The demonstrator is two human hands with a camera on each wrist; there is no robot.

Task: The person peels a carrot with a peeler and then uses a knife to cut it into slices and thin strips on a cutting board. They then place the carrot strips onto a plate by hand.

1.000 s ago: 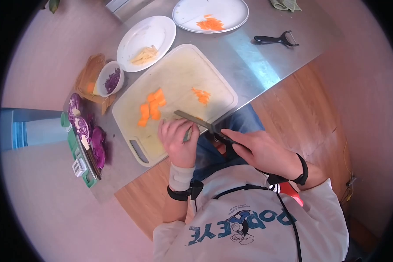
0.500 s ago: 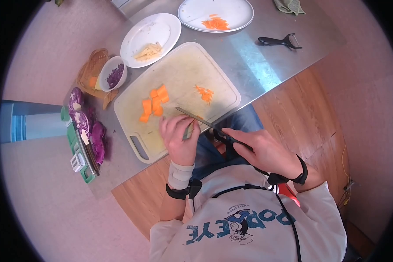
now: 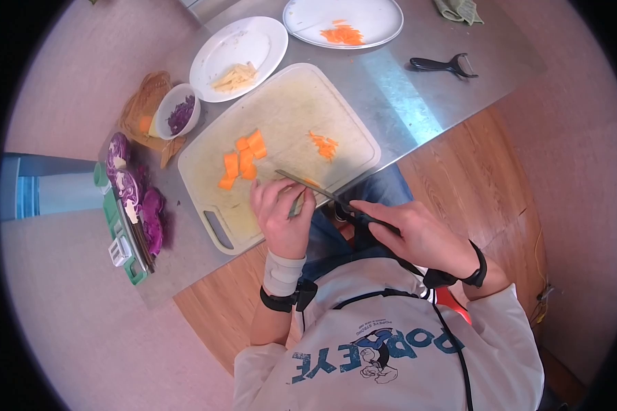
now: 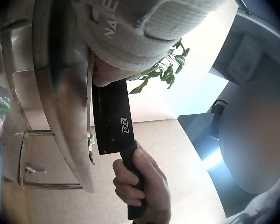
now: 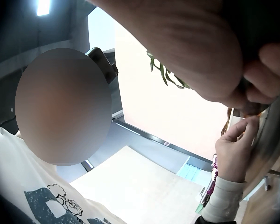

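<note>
The right hand (image 3: 428, 236) grips the black handle of a cleaver (image 4: 113, 116), its index finger stretched along the top. In the head view the blade (image 3: 301, 182) lies over the cutting board's near edge, seen from above as a thin dark line. Curled fingers of the left hand (image 3: 281, 216) stand against the blade, holding down a carrot piece that they mostly hide; a bit of orange (image 3: 311, 182) shows beside the blade. On the cutting board (image 3: 301, 92), carrot chunks (image 3: 247, 164) lie left and thin carrot strips (image 3: 324, 146) lie right.
Behind the board stand a plate of pale strips (image 3: 209, 61) and a plate of carrot shreds (image 3: 305, 24). A bowl of shredded purple cabbage (image 3: 161, 123), a basket (image 3: 134, 113) and cabbage pieces (image 3: 125, 188) are left. A black peeler (image 3: 432, 64) lies right.
The head view has shifted slightly, so the board and plates sit a little higher and to the right. Both hands keep nearly the same hold, with the blade still beside the left fingers.
</note>
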